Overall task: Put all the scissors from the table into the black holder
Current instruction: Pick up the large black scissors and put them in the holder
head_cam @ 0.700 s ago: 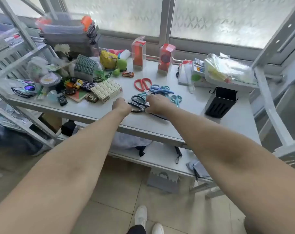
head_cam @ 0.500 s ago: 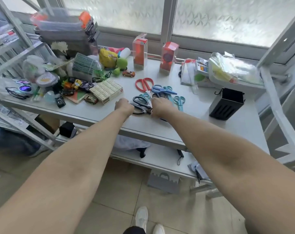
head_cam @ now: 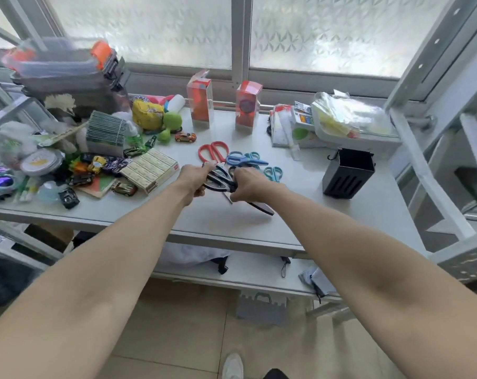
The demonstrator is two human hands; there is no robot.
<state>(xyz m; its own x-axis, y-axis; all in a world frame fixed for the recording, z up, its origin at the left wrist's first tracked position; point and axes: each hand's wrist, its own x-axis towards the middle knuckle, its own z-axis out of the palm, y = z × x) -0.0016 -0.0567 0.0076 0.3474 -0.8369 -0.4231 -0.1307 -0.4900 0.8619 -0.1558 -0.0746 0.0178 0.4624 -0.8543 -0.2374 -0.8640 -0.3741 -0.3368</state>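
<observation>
Black scissors (head_cam: 221,179) held by both grips, left (head_cam: 194,178) and right (head_cam: 247,184); lower blades-first into holder (head_cam: 348,173) near bench right edge.

both hands (head_cam: 193,178) grip black scissors (head_cam: 220,179).

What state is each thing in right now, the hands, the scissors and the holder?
Left hand: gripping the black scissors' handles.
Right hand: gripping the same scissors.
Black scissors: lifted off the table, blades shut.
Red scissors: flat on the table.
Blue scissors: flat on the table.
Holder: upright; no scissors visible inside.
</observation>
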